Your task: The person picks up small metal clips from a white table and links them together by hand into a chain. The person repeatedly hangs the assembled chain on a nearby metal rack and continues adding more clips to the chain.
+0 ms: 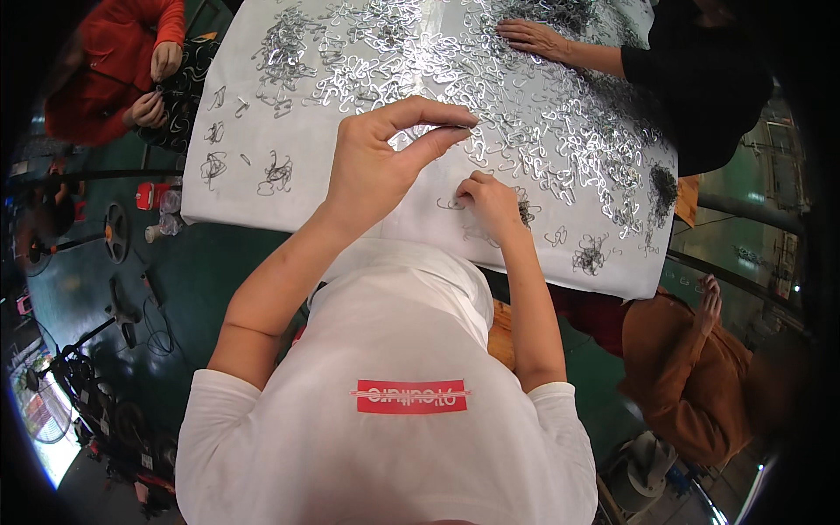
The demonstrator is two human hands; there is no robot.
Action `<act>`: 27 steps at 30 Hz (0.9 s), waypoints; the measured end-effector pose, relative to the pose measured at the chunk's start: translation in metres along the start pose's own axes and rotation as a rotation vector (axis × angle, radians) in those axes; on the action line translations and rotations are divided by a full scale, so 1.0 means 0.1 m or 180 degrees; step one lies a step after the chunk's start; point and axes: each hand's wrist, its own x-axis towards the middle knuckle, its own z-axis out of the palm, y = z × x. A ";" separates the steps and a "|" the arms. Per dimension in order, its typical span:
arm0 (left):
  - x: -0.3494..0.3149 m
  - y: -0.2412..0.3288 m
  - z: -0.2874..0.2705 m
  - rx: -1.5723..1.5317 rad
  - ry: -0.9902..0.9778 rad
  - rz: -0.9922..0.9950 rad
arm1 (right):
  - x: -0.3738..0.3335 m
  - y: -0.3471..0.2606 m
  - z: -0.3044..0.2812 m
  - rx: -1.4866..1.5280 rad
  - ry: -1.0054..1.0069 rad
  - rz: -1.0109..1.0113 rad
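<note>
My left hand [376, 162] is raised over the near side of a white-covered table [324, 210]. Its thumb and forefinger are pinched together at the tips; whatever is between them is too small to name. Lower and to the right, my right hand [492, 206] is down at the table's near edge, its fingers curled together beside a dark bent-wire hook [451, 204]. Whether the fingers grip that hook is hidden. Another little heap of wire hooks [525, 210] shows partly behind the right hand. Shiny S-shaped metal hooks [542, 153] lie scattered thickly over the table.
Small separate heaps of hooks lie at the near left [278, 173] and near right [591, 255]. A co-worker's hand [535, 39] rests on the table's far right. Another person in a red top [114, 79] sits at the left, and one in brown [687, 376] at the right.
</note>
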 end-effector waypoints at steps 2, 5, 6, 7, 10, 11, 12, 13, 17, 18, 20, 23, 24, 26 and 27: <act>0.02 0.00 -0.03 -0.0053 -0.0035 -0.0103 | 0.00 0.06 0.12 -0.0481 0.0025 -0.0371; 0.04 -0.02 -0.04 -0.0245 -0.0013 -0.0239 | -0.02 0.07 0.20 -0.1017 0.0147 -0.0687; 0.04 -0.02 -0.04 -0.0210 -0.0021 -0.0236 | -0.02 0.06 0.19 -0.1163 0.0231 -0.0774; 0.04 -0.02 -0.05 -0.0163 -0.0022 -0.0243 | -0.02 0.05 0.16 -0.0815 0.0211 -0.0558; 0.02 -0.01 -0.07 -0.0107 0.0024 -0.0196 | -0.01 -0.08 -0.03 0.0372 0.0195 0.0042; 0.01 0.00 -0.07 -0.0080 0.0041 -0.0181 | -0.02 -0.14 -0.15 0.0869 0.0222 0.0245; 0.01 0.00 -0.07 -0.0156 0.0031 -0.0195 | -0.02 -0.22 -0.28 0.1322 0.0206 0.0533; 0.00 0.01 -0.07 -0.0154 0.0062 -0.0148 | 0.00 -0.33 -0.41 0.1966 0.0576 0.0441; -0.05 0.05 -0.07 0.0123 0.0136 -0.0108 | -0.05 -0.79 -1.01 0.3965 0.1360 0.0327; -0.06 0.06 -0.07 0.0228 0.0141 -0.0088 | -0.06 -0.89 -1.15 0.4396 0.1396 0.0169; -0.06 0.07 -0.05 0.0364 0.0167 0.0079 | -0.04 -1.05 -1.32 0.4578 0.1453 0.0233; -0.06 0.06 -0.02 0.0574 0.0215 0.0400 | 0.03 -1.17 -1.42 0.4822 0.1471 0.0216; -0.05 0.05 -0.01 0.0644 0.0233 0.0511 | 0.05 -1.19 -1.42 0.4851 0.1488 0.0194; -0.06 0.04 0.00 0.0743 0.0242 0.0587 | 0.07 -1.20 -1.41 0.4892 0.1556 0.0162; -0.06 0.05 0.01 0.0789 0.0240 0.0620 | 0.07 -1.21 -1.40 0.4904 0.1613 0.0156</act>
